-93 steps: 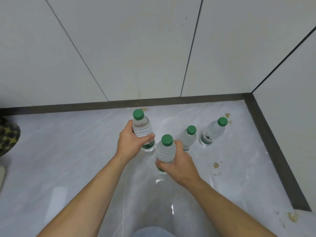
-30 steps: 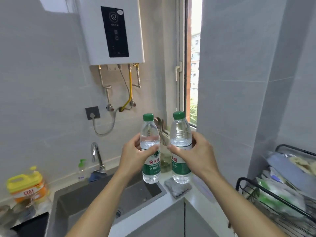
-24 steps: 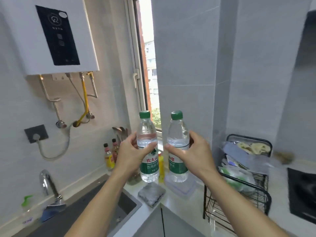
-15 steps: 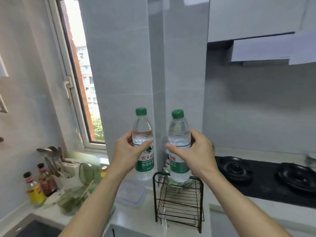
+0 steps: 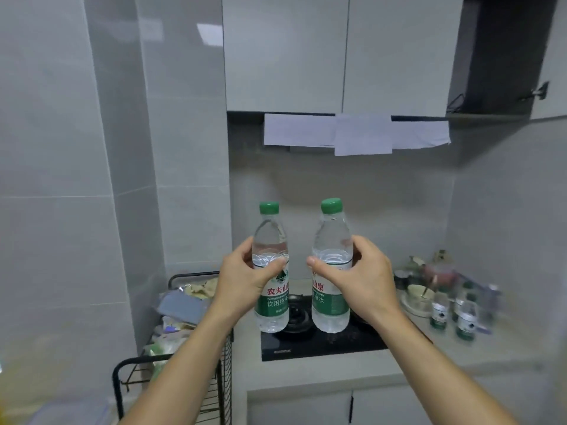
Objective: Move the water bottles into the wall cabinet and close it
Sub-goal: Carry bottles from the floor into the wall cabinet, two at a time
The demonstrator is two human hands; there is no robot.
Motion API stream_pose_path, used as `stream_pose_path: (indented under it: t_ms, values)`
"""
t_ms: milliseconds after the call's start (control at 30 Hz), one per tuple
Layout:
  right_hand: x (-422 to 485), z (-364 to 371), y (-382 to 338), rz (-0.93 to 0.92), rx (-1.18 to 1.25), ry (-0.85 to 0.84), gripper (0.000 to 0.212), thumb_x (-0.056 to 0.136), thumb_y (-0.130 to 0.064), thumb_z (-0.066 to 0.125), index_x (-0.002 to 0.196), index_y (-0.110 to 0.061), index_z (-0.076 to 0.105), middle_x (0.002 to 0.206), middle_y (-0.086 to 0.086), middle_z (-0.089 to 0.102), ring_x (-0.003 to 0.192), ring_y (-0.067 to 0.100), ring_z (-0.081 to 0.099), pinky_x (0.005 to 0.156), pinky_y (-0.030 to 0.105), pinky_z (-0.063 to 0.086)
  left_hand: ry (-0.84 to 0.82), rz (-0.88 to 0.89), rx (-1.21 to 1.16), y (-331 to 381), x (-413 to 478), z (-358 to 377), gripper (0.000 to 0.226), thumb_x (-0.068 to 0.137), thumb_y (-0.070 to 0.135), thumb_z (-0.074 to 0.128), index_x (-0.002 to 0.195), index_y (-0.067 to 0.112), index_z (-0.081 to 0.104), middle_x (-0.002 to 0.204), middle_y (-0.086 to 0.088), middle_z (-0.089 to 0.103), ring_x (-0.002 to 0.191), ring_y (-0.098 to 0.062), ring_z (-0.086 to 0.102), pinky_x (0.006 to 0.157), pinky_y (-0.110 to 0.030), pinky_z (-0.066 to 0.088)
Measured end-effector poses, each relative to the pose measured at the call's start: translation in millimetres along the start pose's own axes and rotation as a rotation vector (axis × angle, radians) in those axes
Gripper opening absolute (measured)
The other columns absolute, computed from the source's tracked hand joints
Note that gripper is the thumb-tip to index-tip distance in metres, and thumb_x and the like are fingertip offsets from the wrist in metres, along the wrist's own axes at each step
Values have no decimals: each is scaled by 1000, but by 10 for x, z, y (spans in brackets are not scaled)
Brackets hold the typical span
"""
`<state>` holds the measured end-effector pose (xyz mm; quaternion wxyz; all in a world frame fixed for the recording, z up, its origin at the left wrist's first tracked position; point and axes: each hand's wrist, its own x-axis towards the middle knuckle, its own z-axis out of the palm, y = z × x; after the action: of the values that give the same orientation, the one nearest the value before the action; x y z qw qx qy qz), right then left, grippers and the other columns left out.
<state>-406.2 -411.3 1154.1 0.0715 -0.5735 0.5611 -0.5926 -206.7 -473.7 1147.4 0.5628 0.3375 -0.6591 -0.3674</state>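
I hold two clear water bottles with green caps upright in front of me. My left hand (image 5: 242, 280) grips the left bottle (image 5: 270, 240) around its middle. My right hand (image 5: 362, 280) grips the right bottle (image 5: 333, 237) the same way. Above, the wall cabinet (image 5: 337, 53) has two white doors shut, and at the top right a compartment (image 5: 497, 56) stands open and dark, its door (image 5: 552, 56) swung out at the frame edge. Two or three small green-labelled bottles (image 5: 454, 314) stand on the counter at right.
A black gas hob (image 5: 319, 342) lies on the counter below the bottles. Paper sheets (image 5: 356, 133) hang from the range hood. A black wire rack (image 5: 184, 320) with bags stands at left. Jars and a bowl (image 5: 429, 280) crowd the right corner.
The view has swung right from the sink and window to the hob and wall cabinets. Both hands keep the same grip on the bottles, lifted from the floor earlier.
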Motion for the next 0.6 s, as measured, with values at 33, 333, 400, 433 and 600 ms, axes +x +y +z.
stream_pose_path:
  t_ms: [33, 333, 400, 433, 600]
  values:
    - [25, -132, 60, 0, -9, 12, 41, 67, -53, 91, 97, -34, 70, 98, -11, 73, 89, 5, 70, 79, 38, 61, -14, 7, -7, 14, 26, 145, 33, 81, 15, 84, 111, 23, 71, 96, 11, 79, 89, -5, 75, 72, -17, 57]
    - [113, -1232, 530, -1, -59, 91, 43, 65, -47, 94, 98, -34, 69, 96, -15, 77, 87, 0, 73, 78, 33, 63, -105, 50, -100, 193, 105, 1363, 29, 83, 9, 82, 108, 19, 72, 89, 12, 79, 80, 0, 74, 64, -10, 53]
    - [131, -1450, 621, 15, -73, 106, 44, 64, -47, 95, 97, -33, 69, 91, -17, 78, 82, -2, 73, 74, 30, 63, -124, 58, -125, 219, 110, 1608, 29, 82, 8, 82, 108, 17, 72, 87, 12, 79, 79, 1, 74, 64, -10, 53]
    - [146, -1550, 663, 23, -79, 116, 44, 64, -47, 95, 96, -32, 69, 89, -17, 78, 81, -4, 73, 72, 27, 62, -131, 60, -132, 233, 120, 1724, 29, 82, 8, 82, 108, 17, 72, 87, 12, 79, 78, 1, 74, 64, -10, 53]
    - [238, -1961, 829, 65, -98, 172, 41, 65, -45, 95, 92, -28, 70, 83, -15, 77, 75, -5, 71, 63, 17, 54, -191, 59, -167, 297, 212, 2243, 30, 81, 12, 83, 109, 17, 74, 93, 8, 80, 84, -2, 74, 66, -12, 54]
